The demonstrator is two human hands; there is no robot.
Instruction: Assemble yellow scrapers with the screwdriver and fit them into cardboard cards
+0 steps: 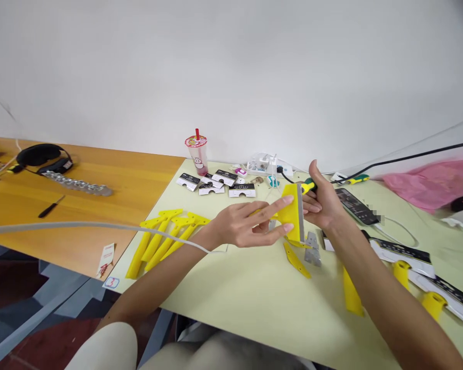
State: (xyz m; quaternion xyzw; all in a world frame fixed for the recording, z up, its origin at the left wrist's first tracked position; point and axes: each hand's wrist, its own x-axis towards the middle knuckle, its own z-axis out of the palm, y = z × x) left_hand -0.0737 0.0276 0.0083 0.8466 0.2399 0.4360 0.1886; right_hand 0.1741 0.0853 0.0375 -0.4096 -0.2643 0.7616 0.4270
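My left hand grips a yellow scraper, its fingers spread along the wide head, which carries a grey metal blade along its right edge. Close by on the right, my right hand has its thumb raised and its fingers curled around a green, black and yellow screwdriver. The tool's tip is hidden at the scraper head. Below the hands, a loose yellow strip and some metal blades lie on the pale table.
Several yellow scraper handles lie at left, more yellow pieces at right. Black-and-white cards, a drink cup and a power strip stand at the back. A phone lies right; a white cable crosses the foreground.
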